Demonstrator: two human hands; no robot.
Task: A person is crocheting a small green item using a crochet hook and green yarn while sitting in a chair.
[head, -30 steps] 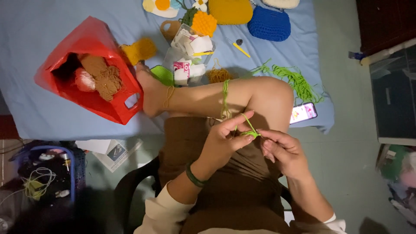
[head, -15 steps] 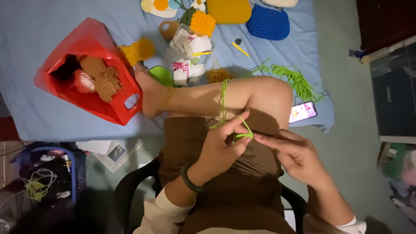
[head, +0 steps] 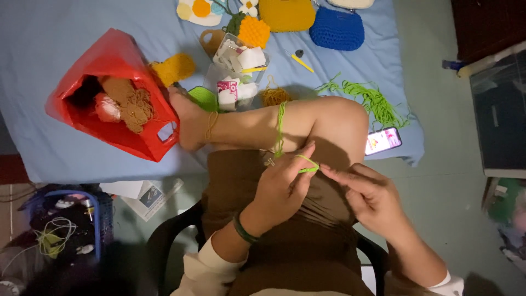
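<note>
My left hand (head: pixel 282 189), with a green band on its wrist, is closed around a loop of green yarn (head: pixel 307 164) above my lap. A small metal tip shows at its thumb side. My right hand (head: pixel 370 197) reaches in from the right, its fingertips pinching the same loop. A strand of the yarn runs up over my bare shin (head: pixel 281 126), which rests across my knee with the foot on the blue bed (head: pixel 66 159). A loose pile of green yarn (head: pixel 375 101) lies on the bed beyond my knee.
A red bag (head: pixel 118 66) of brown and pink yarn stands by my foot. Crocheted pieces in yellow (head: pixel 287 13), blue (head: pixel 337 30) and orange, a clear box of supplies (head: pixel 238 74) and a phone (head: pixel 383 141) lie on the bed. A blue basket (head: pixel 101 219) sits on the floor at left.
Both hands have dropped slightly toward my lap. My right hand has drawn a little to the right, and the green loop is stretched between the two hands.
</note>
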